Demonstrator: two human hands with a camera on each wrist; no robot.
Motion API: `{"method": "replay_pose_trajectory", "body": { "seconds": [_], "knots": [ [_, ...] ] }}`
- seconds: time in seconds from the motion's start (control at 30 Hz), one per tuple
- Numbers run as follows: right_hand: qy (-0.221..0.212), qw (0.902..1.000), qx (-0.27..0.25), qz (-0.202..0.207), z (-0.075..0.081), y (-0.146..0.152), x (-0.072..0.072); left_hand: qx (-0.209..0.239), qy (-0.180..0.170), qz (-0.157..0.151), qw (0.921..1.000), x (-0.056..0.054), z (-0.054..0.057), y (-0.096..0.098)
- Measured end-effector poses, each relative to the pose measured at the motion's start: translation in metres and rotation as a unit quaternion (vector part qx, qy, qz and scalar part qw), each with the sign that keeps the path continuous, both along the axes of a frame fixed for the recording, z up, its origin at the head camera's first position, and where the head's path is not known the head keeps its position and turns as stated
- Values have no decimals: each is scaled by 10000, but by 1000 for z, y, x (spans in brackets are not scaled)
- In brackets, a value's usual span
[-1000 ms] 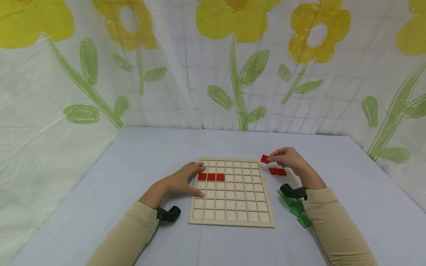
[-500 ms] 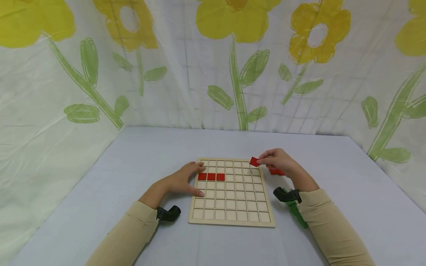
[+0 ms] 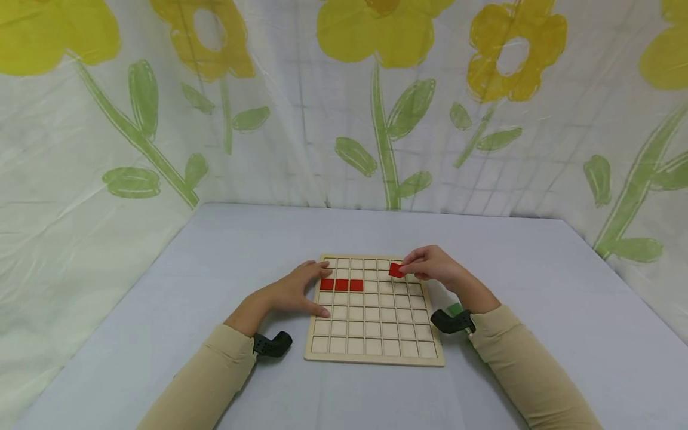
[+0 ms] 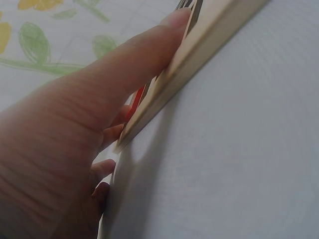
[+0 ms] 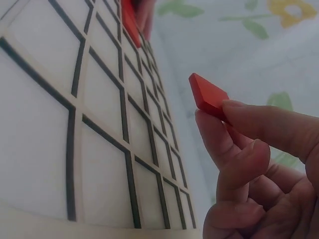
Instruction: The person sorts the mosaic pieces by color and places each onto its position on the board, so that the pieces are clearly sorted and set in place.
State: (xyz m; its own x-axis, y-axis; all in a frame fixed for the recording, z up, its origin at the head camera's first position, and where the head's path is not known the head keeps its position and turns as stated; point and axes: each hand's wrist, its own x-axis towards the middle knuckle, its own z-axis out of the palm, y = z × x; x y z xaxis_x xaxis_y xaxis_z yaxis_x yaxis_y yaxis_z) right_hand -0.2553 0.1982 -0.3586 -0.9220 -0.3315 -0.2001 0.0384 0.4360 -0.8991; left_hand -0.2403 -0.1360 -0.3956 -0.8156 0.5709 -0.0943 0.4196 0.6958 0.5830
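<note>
A pale wooden grid board [image 3: 371,359] lies on the table, with three red square tiles [image 3: 341,285] side by side in its third row from the back, starting at the left edge. My left hand [image 3: 292,291] rests on the board's left side, thumb and fingers spread. In the left wrist view the thumb [image 4: 134,55] lies across the wooden rim. Between thumb and fingertips, my right hand [image 3: 434,263] pinches another red square tile [image 3: 396,270]. That tile is tilted and held above the board's back right cells, apart from them, as the right wrist view also shows.
A green tile [image 3: 454,309] peeks out by the right wrist's black camera [image 3: 450,321]; the forearm hides whatever else lies there. A black camera [image 3: 273,344] sits on the left wrist too. Behind the white table [image 3: 258,230] hangs a flower-printed curtain [image 3: 301,119].
My right hand has carried the red tile leftward from beside the board to over its back right part. Its arm now covers the loose red tiles and most green ones. My left hand stays put.
</note>
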Motion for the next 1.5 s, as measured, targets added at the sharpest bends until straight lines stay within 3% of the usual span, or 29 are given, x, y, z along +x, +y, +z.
{"method": "replay_pose_trajectory", "body": {
  "seconds": [0.8,1.03,1.5],
  "knots": [
    [218,9980,239,549,-5,-28,-1,-29,15,29,10000,0,0,1],
    [308,9950,70,951,-7,-34,-2,-29,-6,37,10000,1,0,1],
    [301,9952,477,804,-11,-48,-3,-28,33,-69,10000,0,0,-1]
  ]
}}
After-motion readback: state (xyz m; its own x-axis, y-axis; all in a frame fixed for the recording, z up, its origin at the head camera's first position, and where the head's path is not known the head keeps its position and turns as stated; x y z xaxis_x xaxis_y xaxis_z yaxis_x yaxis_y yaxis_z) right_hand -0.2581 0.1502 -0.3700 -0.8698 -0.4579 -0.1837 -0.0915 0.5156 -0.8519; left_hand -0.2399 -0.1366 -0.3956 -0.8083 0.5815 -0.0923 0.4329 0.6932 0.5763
